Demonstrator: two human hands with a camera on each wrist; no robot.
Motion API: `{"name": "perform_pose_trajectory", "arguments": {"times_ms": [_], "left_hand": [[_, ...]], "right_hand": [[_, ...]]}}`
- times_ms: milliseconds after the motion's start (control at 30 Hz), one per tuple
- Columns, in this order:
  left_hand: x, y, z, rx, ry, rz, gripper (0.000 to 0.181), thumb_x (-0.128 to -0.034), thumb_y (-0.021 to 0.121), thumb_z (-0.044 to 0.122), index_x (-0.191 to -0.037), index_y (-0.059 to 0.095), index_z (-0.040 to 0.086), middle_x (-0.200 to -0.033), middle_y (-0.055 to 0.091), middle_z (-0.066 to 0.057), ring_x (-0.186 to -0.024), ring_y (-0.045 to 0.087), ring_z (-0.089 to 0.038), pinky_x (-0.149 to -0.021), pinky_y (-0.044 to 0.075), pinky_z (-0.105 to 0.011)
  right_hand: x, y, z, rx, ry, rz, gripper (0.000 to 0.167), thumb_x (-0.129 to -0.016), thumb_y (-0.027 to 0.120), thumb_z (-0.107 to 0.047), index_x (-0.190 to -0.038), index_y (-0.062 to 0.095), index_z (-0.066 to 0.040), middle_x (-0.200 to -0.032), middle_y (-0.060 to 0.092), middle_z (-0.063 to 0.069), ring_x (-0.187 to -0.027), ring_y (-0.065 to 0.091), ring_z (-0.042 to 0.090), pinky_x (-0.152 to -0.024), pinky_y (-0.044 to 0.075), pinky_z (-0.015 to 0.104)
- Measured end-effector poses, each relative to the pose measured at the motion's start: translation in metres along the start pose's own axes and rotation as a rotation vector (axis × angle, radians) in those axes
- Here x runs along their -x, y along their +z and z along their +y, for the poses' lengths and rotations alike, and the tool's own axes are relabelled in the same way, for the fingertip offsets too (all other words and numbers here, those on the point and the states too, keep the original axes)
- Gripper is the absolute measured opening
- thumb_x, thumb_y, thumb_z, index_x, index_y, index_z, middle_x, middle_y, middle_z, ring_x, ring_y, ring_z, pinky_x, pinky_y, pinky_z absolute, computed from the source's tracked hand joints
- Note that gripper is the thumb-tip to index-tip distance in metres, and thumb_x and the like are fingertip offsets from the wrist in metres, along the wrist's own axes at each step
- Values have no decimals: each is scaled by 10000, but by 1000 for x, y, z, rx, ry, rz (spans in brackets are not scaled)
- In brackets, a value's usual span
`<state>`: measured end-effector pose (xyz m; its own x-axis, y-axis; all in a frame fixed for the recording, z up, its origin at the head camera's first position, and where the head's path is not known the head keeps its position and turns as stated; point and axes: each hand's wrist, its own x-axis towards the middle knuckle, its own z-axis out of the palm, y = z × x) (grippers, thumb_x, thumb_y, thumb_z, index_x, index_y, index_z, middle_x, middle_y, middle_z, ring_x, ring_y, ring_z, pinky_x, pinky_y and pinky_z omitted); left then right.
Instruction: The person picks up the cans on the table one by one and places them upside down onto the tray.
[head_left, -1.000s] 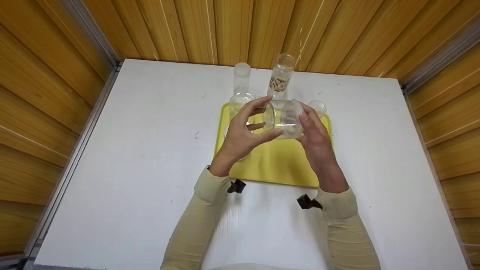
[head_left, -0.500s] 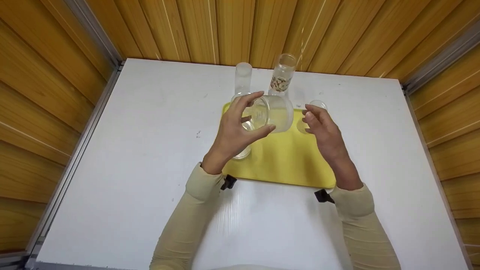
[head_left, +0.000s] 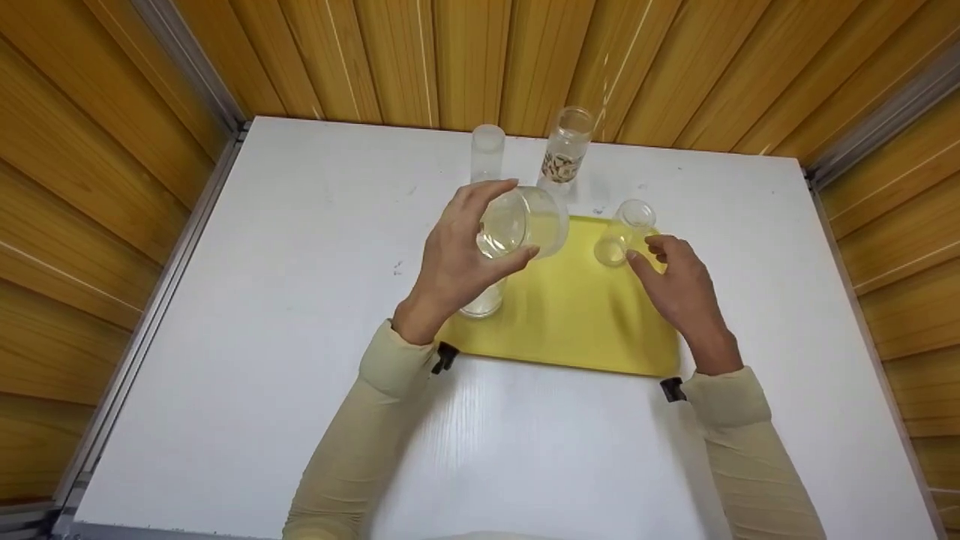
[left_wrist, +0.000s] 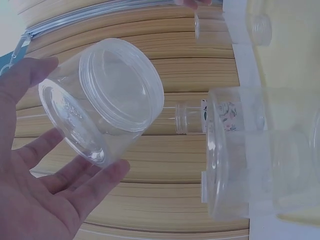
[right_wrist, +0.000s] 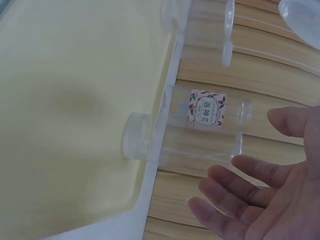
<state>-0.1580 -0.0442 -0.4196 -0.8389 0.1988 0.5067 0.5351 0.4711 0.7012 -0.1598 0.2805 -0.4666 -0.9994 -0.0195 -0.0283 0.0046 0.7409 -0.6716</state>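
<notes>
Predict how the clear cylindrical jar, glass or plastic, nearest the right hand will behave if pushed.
The clear cylindrical jar stands taller than wide, so a high push may tip it. Its round wall suggests it could roll once toppled. Nothing shows inside, so it is probably light.

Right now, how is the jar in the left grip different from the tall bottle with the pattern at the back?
The jar is short and wide; the patterned bottle is tall and slim. The jar is tilted in the left grip, while the bottle stands upright on the white table. The bottle wears a printed label; I can't see one on the jar. Both are clear and see-through.
</notes>
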Motion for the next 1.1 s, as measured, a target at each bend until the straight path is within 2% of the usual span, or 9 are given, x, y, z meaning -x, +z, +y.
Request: {"name": "perform_pose_trajectory", "arguments": {"times_ms": [100,333,500,767,1100], "left_hand": [[-2,1,2,-63,11,-14,735,-825,924,303,-1457,603,107,-1435,580,-78,-1318,552,-216,-1017,509,-359],[-6,2,10,-196,51,-113,742,-830,915,348,-1469,602,136,-1441,572,-118,-1290,573,-277,-914,572,-423],[-8,7,13,-229,92,-185,753,-845,905,366,-1484,585,127,-1457,556,-144,-1285,578,-295,-897,580,-416],[-7,15,18,-269,98,-287,749,-864,885,367,-1510,563,164,-1490,528,-125,-1332,541,-280,-854,578,-400],[-7,23,20,-313,95,-349,745,-871,868,398,-1514,557,189,-1511,518,-127,-1361,525,-283,-712,592,-367]], "right_hand": [[-5,-1,13,83,20,15,635,-1092,560,-398,-1459,508,118,-1395,539,328,-1301,510,498,-1048,419,653],[-19,-2,40,244,84,-8,597,-1078,562,-325,-1454,497,133,-1387,500,371,-1275,490,530,-989,448,693],[-22,2,59,312,86,-46,568,-1058,530,-243,-1442,471,171,-1388,443,425,-1276,443,576,-959,445,720],[-28,5,76,405,82,-108,562,-1041,493,-216,-1408,459,208,-1324,428,444,-1205,434,591,-927,438,713],[-33,8,84,437,44,-124,486,-1017,480,-130,-1383,492,189,-1277,443,417,-1146,445,555,-883,453,690]]}}
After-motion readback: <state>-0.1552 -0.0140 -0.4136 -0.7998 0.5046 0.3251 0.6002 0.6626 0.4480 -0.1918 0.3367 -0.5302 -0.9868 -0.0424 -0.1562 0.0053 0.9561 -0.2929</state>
